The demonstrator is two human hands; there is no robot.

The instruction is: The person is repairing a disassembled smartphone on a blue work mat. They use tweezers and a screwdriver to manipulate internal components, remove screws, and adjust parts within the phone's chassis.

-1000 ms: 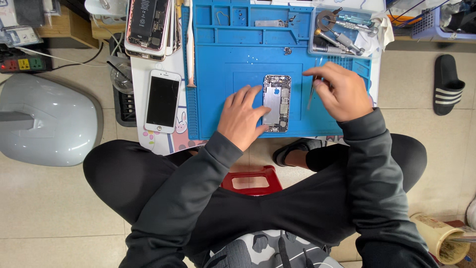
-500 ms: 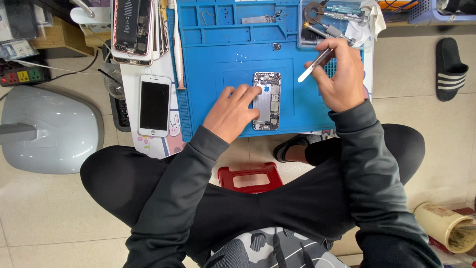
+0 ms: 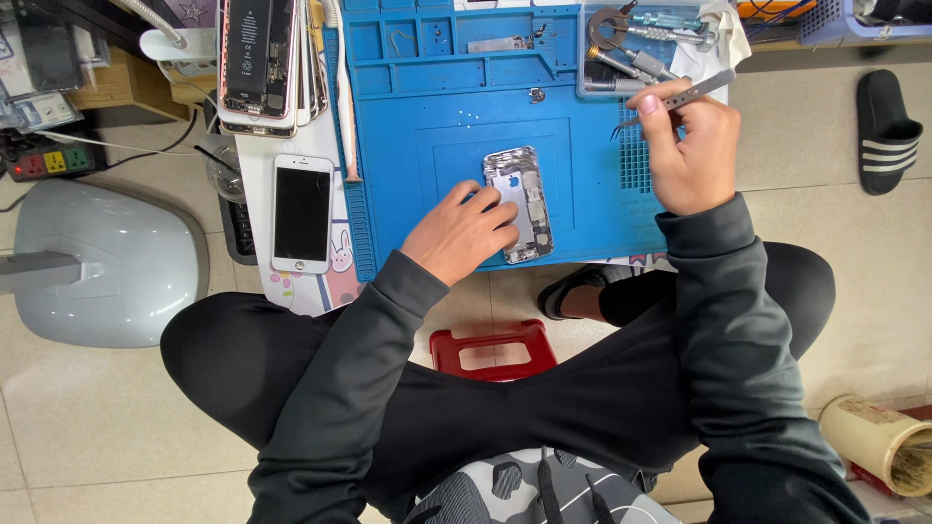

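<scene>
Here, a blue mat (image 3: 456, 146) covers the surface. An opened phone (image 3: 521, 206) lies mid-mat, screen off, insides exposed, not reassembled. The left hand (image 3: 464, 233) steadies it, fingers resting. The right hand (image 3: 691, 146) pinches tweezers (image 3: 680, 99) above it.

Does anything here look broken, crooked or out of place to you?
The phone on the blue mat lies open with its insides bare and sits slightly askew under the left hand. The right hand holds tweezers above the mat. A lone sandal lies on the floor. Nothing looks spilled.
</scene>
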